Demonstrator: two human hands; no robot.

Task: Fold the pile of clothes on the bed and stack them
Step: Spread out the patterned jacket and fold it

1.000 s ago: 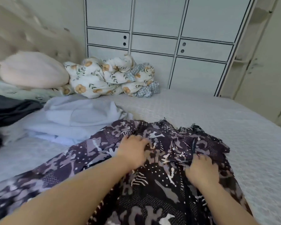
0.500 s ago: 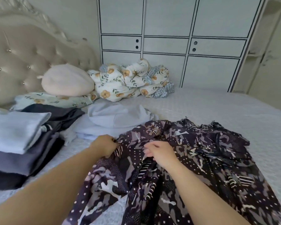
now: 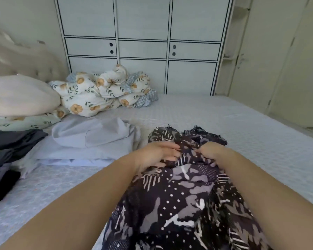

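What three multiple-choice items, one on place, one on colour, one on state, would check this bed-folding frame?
1. Where does the pale blue garment lie relative to the patterned garment?
A. To its left
B. To its right
C. On top of it

2. What colours is the patterned garment?
A. Red and yellow
B. Black, grey and white
C. Plain green

3. What are the hands doing?
A. Both hang idle
B. Only one touches cloth
C. Both grip the patterned garment

Key: 1 A, it lies on the bed left of the print. 2 B, dark print with grey patches and white dots. 3 C, left hand and right hand bunch its top edge.
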